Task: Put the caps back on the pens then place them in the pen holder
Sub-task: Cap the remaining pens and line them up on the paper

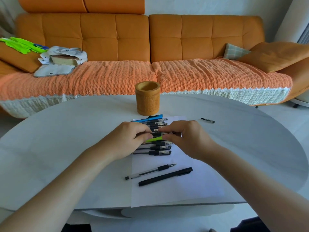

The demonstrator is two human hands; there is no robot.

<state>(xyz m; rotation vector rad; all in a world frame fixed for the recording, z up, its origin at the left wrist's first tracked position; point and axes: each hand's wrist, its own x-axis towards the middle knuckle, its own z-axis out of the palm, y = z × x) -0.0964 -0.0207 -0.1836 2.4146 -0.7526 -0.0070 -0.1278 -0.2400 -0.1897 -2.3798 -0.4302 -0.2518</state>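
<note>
Black-grip pen [157, 135]: held level between both hands, just above pen row [158, 150].
Left hand [128, 139]: fingers curled round barrel, likely steadying it.
Right hand [185, 138]: thumb and forefinger pinch clear end; judged cap being pressed on, seating hidden.
Row lies on paper sheet [184, 190], partly under hands.
Uncapped pen [150, 171] and black marker [165, 176]: nearer person than hands.
Loose cap [207, 120]: beyond right hand.
Bamboo pen holder [147, 101]: beyond hands, upright, no pens visible inside.
Carved characters on holder: illegible. No brands readable.
</note>
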